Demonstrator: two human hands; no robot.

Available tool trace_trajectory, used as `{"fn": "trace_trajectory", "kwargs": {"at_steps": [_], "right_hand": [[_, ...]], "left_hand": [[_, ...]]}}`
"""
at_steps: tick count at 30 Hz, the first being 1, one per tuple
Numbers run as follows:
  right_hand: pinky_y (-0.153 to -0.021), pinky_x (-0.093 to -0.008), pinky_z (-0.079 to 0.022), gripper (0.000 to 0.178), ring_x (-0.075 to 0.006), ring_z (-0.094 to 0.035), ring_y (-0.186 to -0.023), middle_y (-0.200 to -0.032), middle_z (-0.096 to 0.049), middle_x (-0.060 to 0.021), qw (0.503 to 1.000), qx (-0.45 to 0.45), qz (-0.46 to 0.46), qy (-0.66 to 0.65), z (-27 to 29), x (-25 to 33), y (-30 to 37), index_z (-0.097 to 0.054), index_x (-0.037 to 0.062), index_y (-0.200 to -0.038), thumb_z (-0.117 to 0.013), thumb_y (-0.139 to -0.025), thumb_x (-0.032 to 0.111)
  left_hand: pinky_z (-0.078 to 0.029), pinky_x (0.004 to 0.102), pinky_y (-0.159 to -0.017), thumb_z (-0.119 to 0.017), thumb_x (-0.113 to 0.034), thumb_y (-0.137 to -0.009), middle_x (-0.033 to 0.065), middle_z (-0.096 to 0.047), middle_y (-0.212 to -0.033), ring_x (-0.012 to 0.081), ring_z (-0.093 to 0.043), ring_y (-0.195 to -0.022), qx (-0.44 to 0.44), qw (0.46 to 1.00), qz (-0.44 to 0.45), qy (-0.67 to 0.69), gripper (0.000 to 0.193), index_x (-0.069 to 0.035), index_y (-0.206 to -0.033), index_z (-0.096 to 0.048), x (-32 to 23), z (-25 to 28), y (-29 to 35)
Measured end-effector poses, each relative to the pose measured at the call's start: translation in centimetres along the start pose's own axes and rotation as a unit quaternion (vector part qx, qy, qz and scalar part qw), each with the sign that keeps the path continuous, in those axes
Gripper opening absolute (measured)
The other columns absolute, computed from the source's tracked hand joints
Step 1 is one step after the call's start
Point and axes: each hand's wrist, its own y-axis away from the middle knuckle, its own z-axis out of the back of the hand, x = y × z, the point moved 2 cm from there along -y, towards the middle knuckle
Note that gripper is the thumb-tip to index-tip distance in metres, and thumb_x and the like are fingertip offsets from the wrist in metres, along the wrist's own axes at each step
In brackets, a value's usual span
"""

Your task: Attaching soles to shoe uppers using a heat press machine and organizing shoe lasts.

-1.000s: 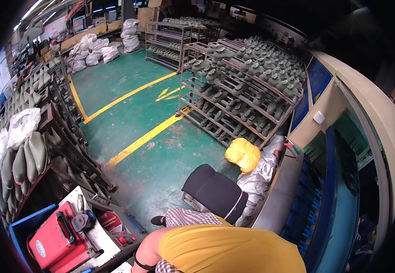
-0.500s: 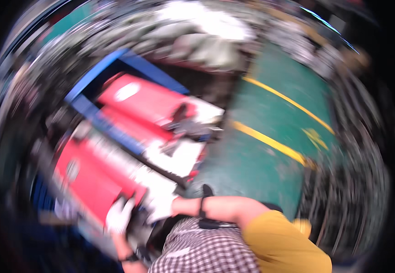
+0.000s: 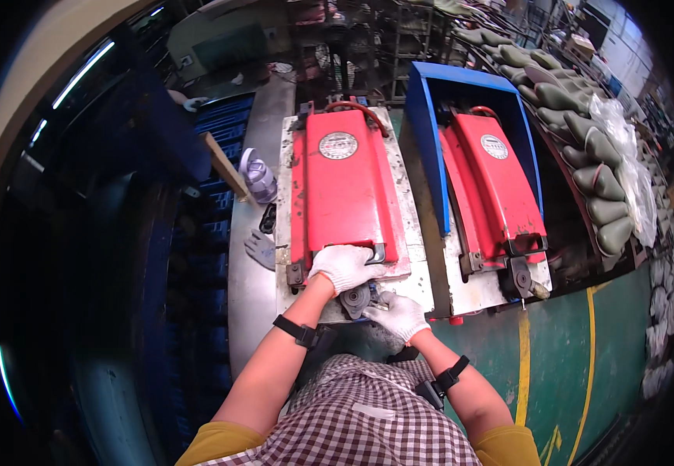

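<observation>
My left hand (image 3: 344, 268), in a white knit glove, is at the front end of the nearer red-covered machine (image 3: 344, 182). Its fingers point right and are bent together over the machine's front parts; whatever they hold is hidden. Just below is a dark round wheel-like part (image 3: 355, 297). To its right my right hand (image 3: 399, 316), gloved too, has its fingers closed beside the wheel, around something dark that I cannot make out. Each wrist wears a black strap.
A second red machine (image 3: 500, 182) stands to the right inside a blue metal hood (image 3: 461, 74). Left of the nearer machine, a purple-grey bottle (image 3: 259, 179) and a grey glove (image 3: 261, 248) are on the metal table (image 3: 247, 303). Several olive boots (image 3: 601, 182) are piled at far right.
My view has swung back from a blurred, tilted angle to face the nearer machine. My right hand, reaching low beside the machine earlier, is now next to my left hand at its front.
</observation>
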Motion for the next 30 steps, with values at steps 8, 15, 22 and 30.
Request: {"fn": "trace_trajectory", "kwargs": {"at_steps": [8,15,22,30], "right_hand": [[-0.087,-0.044,-0.055,0.061,-0.0371,-0.073,-0.099,-0.1,-0.075,-0.0218,0.999,-0.038,-0.021,-0.006,-0.6,0.0,1.2,-0.071,0.0081,-0.109,-0.07,-0.084,0.064],[-0.063,-0.034,-0.054,0.051,-0.0205,-0.071,-0.076,-0.08,-0.068,-0.0096,0.934,0.059,-0.117,-0.332,-4.8,0.1,2.1,-0.063,0.0102,-0.119,-0.065,-0.097,0.056],[-0.048,-0.0258,-0.045,0.053,-0.0153,-0.058,-0.055,-0.082,-0.065,-0.0074,0.728,0.353,-0.135,-0.572,-9.3,1.2,3.1,-0.052,0.0142,-0.115,-0.055,-0.1,0.065],[-0.061,-0.029,-0.052,0.05,-0.0144,-0.059,-0.067,-0.088,-0.065,-0.0072,0.917,0.288,-0.059,-0.271,-6.6,4.2,4.5,-0.06,0.0062,-0.119,-0.059,-0.101,0.053]], "left_hand": [[-0.055,0.0501,-0.089,-0.054,-0.062,-0.093,0.0171,-0.075,-0.107,0.034,-0.073,-0.1,-0.001,1.0,0.008,-0.005,0.059,-0.012,-0.115,-0.074,-0.8,-0.1,0.9],[-0.055,0.0484,-0.091,-0.056,-0.063,-0.092,0.0164,-0.075,-0.108,0.0345,-0.072,-0.103,-0.045,0.999,-0.003,0.002,0.056,-0.013,-0.11,-0.074,0.4,-1.2,0.5],[-0.054,0.0478,-0.09,-0.057,-0.064,-0.091,0.0178,-0.074,-0.107,0.0355,-0.071,-0.102,-0.056,0.998,0.015,0.001,0.057,-0.011,-0.107,-0.073,0.2,-1.3,0.2],[-0.053,0.0496,-0.089,-0.059,-0.055,-0.093,0.0182,-0.074,-0.107,0.0379,-0.07,-0.101,-0.084,0.996,-0.022,0.003,0.048,-0.011,-0.11,-0.071,-1.2,3.0,2.6]]}}
